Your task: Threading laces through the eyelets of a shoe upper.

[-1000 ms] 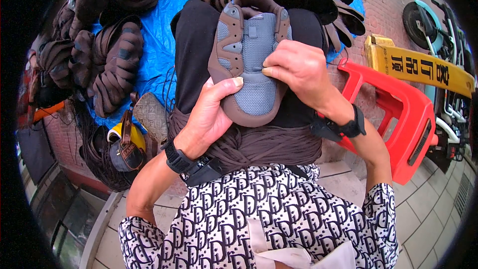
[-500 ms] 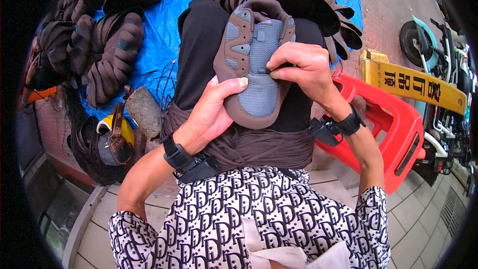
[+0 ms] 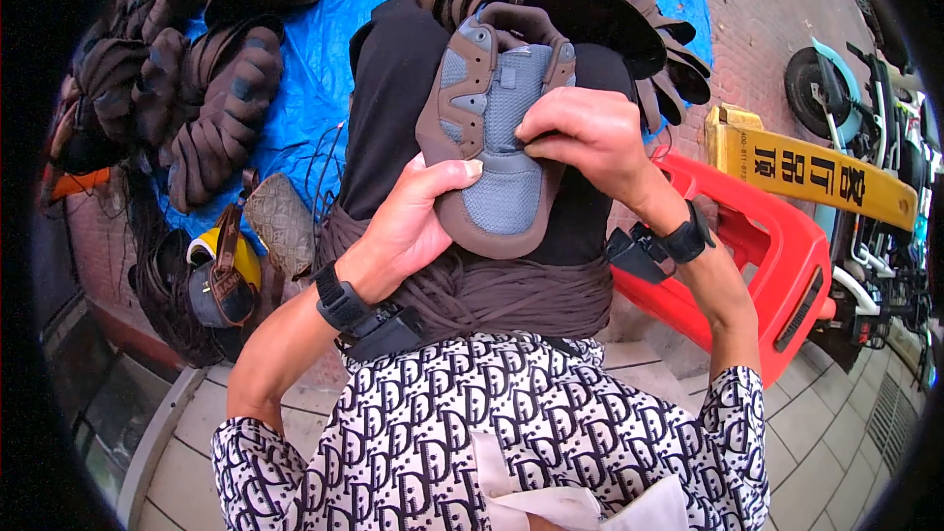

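A brown shoe upper (image 3: 492, 243) with grey-blue mesh panels rests on my lap, toe toward me, its tongue showing between two rows of eyelets. My left hand (image 3: 418, 211) is closed round its left side near the toe, thumb pressed on top and fingers beneath. At the base of the tongue, my right hand (image 3: 590, 138) pinches thumb and forefinger together beside a short dark strip; what lies in the pinch is too small to make out. A bundle of thin brown laces (image 3: 492, 290) lies across my lap, just below the upper.
Stacked brown shoe uppers (image 3: 551, 0) sit beyond my knees, with more uppers (image 3: 221, 108) on a blue tarp (image 3: 305, 88) at left. A patterned pouch (image 3: 283, 226) lies nearby. To my right stand a red plastic stool (image 3: 777, 256) and a yellow sign board (image 3: 796, 167), with parked bikes behind.
Both hands and the upper have shifted very slightly left within the view. The left hand's grip and the right hand's pinch look the same.
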Tool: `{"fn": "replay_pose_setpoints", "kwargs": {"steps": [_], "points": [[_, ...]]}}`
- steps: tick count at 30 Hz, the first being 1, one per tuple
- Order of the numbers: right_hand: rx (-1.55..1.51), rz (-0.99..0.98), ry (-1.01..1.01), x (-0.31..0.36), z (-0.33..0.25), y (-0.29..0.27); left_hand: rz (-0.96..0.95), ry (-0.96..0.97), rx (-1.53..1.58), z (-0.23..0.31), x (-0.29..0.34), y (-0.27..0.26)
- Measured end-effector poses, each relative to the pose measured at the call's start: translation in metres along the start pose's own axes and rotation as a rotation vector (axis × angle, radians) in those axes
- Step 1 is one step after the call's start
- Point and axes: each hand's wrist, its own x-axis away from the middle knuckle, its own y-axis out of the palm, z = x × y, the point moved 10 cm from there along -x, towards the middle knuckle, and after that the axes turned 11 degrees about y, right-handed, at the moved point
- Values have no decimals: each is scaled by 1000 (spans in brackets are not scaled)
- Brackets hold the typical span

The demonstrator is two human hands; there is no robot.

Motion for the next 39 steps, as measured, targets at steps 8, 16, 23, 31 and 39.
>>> {"fn": "replay_pose_setpoints", "kwargs": {"steps": [8, 16, 23, 31, 39], "points": [[496, -228, -219, -3, -30, 32, 15, -9, -2, 2, 2, -9], [-220, -162, 64, -9, -1, 22, -14, -8, 18, 1, 1, -7], [169, 172, 64, 8, -17, -21, -6, -7, -12, 12, 4, 4], [225, 118, 44, 11, -19, -4, 15, -44, -33, 4, 2, -1], [281, 144, -43, 13, -27, -2, 41, -14, -22, 5, 2, -1]]}}
